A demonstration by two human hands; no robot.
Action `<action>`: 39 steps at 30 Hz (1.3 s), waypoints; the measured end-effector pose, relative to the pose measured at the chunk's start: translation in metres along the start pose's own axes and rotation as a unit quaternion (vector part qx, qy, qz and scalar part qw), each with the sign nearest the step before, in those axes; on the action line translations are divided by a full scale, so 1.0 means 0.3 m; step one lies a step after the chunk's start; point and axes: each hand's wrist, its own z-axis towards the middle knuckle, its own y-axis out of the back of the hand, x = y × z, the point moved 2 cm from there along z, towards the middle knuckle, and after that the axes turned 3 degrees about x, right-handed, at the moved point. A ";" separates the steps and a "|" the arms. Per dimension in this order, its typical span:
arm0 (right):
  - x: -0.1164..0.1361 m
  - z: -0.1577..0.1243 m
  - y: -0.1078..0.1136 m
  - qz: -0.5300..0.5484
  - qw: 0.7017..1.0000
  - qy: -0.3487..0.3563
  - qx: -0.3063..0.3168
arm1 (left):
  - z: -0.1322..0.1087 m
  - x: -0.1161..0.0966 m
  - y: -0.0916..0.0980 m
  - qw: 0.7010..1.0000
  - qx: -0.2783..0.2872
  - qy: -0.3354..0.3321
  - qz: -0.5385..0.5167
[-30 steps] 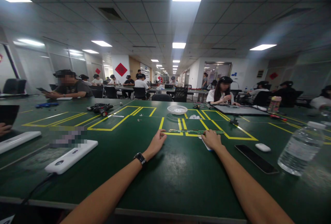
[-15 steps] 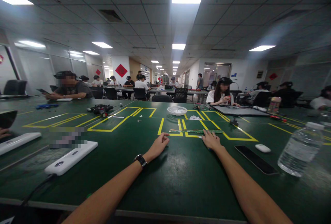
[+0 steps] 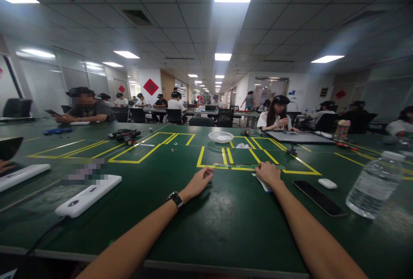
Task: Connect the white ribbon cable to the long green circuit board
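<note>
Long green table [image 3: 222, 231], marked out in yellow tape [image 3: 138, 158]. To the right of the wearer's right forearm: a dark phone [image 3: 319, 198], a small white case [image 3: 327, 183] beside it, then a clear water bottle [image 3: 371, 186], upright. These crowd the right side; the middle stretch between the forearms is bare table. On the left, a white power bank-like block [image 3: 88, 196] with a dark cable, a blurred-out item just behind it, a second white block [image 3: 24, 177] farther out. Beyond the hands stands a round white basket [image 3: 220, 137], with pale scraps [image 3: 242, 146] to its right and a small black object [image 3: 292, 151] farther right. Dark tool-like bundle [image 3: 124, 136] and something blue [image 3: 58, 131] toward the far left. One co-worker [image 3: 90, 109] sits far left, another [image 3: 274, 118] across the table behind a flat grey panel [image 3: 300, 137]. The thin green strip [image 3: 238, 166] lies crosswise ahead of the hands, along the near edge of the taped boxes. Left hand [image 3: 197, 182]: fingers loosely curled, thumb close to them, just by the strip's left end; contact cannot be made out. Right hand [image 3: 269, 174]: fingers bent over the strip's right part, hiding some of it; whether they grip or merely rest, I cannot tell. A white-and-blue piece [image 3: 263, 183] shows beneath that palm.
</note>
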 end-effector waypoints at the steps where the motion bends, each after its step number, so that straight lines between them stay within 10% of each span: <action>1: -0.004 -0.002 -0.003 -0.007 1.000 -0.008 -0.012 | -0.001 -0.002 -0.001 1.000 0.001 -0.003 0.001; 39: -0.039 0.012 -0.060 -0.040 0.997 -0.001 -0.067 | -0.013 -0.019 -0.007 0.998 0.023 -0.011 0.051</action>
